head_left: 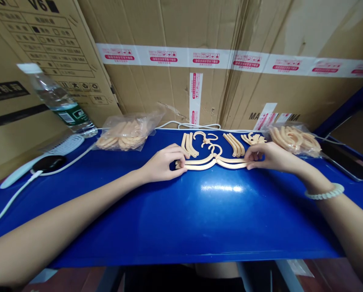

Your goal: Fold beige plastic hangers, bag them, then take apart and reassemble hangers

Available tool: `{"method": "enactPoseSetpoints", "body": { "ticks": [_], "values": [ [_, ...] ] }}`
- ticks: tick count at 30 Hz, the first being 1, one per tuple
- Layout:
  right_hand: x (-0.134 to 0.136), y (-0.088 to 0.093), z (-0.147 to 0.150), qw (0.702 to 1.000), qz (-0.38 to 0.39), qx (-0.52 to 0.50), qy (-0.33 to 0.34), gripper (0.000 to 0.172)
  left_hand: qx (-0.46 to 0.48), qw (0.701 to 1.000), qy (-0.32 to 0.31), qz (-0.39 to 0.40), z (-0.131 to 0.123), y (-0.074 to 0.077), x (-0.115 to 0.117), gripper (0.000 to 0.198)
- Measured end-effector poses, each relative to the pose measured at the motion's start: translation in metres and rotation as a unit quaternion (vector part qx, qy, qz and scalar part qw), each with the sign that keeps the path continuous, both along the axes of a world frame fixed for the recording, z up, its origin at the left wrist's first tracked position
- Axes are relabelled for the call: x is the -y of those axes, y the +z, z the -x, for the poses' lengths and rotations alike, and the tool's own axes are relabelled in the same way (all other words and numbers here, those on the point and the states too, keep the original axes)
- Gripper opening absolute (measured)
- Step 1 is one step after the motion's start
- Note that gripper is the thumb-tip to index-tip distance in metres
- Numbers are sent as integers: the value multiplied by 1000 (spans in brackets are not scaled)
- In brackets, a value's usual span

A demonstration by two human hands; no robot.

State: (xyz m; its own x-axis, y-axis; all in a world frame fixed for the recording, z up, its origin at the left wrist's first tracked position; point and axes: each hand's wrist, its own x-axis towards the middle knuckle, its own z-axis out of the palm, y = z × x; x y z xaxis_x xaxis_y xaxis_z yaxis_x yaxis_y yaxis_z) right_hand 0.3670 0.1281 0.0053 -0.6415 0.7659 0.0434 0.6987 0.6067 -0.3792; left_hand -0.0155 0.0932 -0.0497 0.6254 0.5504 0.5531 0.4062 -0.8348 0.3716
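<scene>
Two beige hangers (199, 166) with hooks lie close together on the blue table (181, 215), arms spread to both sides. My left hand (166, 163) pinches their left ends between thumb and fingers. At the right ends, my right hand (265, 157) has its thumb and fingers closed on the tips. Just behind are loose curved arm pieces (190, 144) on the left and more arm pieces (234, 144) on the right. Loose hooks (206, 139) lie between these groups. A small pile of beige parts (254, 138) sits behind my right hand.
Clear bags of beige parts stand at the back left (123, 132) and back right (293, 139). Farther left are a water bottle (62, 103), a black device (49, 163) and a pale comb-like object (26, 167). Cardboard boxes (157, 24) rise behind; a dark tablet-like object (351, 158) lies right.
</scene>
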Motion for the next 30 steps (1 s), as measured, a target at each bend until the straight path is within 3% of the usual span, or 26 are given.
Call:
{"method": "enactPoseSetpoints", "body": {
  "ticks": [3, 6, 14, 30],
  "values": [
    [1, -1, -1, 1000, -5, -7, -16, 52, -4, 999, 29, 13, -1, -2, 3, 10],
    [0, -2, -2, 1000, -13, 10, -24, 55, -18, 998, 54, 20, -1, -4, 4, 20],
    [2, -2, -1, 996, 30, 76, -44, 46, -31, 997, 50, 47, -3, -8, 2, 16],
    [5, 0, 2, 994, 45, 87, -54, 46, -22, 993, 48, 101, -3, -5, -1, 15]
  ]
}}
